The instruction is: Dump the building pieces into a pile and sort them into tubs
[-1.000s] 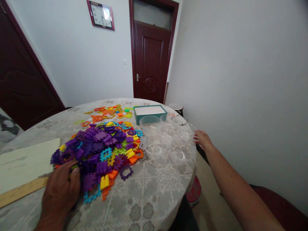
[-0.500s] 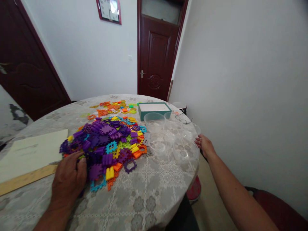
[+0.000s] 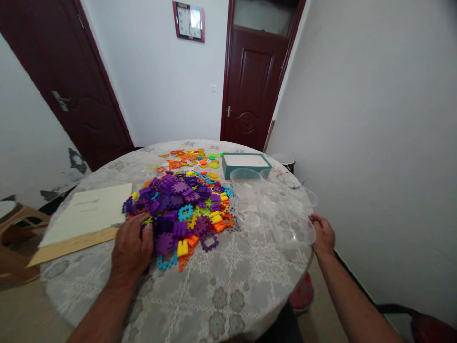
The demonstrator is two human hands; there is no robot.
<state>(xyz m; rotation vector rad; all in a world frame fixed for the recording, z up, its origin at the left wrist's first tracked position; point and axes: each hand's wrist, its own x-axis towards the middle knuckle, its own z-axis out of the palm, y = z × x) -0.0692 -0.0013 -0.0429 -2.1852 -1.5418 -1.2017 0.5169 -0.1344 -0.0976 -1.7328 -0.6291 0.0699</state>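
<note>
Grip of the left hand (image 3: 132,245): the fingers curl over the near left edge of the pile of plastic pieces (image 3: 174,202), a lime-green piece (image 3: 148,220) beside the thumb; whether they pinch anything cannot be told. Grip of the right hand (image 3: 324,234): the fingers are bent at the table's right edge, just beside the clear containers (image 3: 293,228); closure is indeterminable. The mostly purple pile lies on the patterned tablecloth (image 3: 200,295), between the cream sheet (image 3: 89,207) and the containers. Beyond these stands a green-sided box (image 3: 246,166).
</note>
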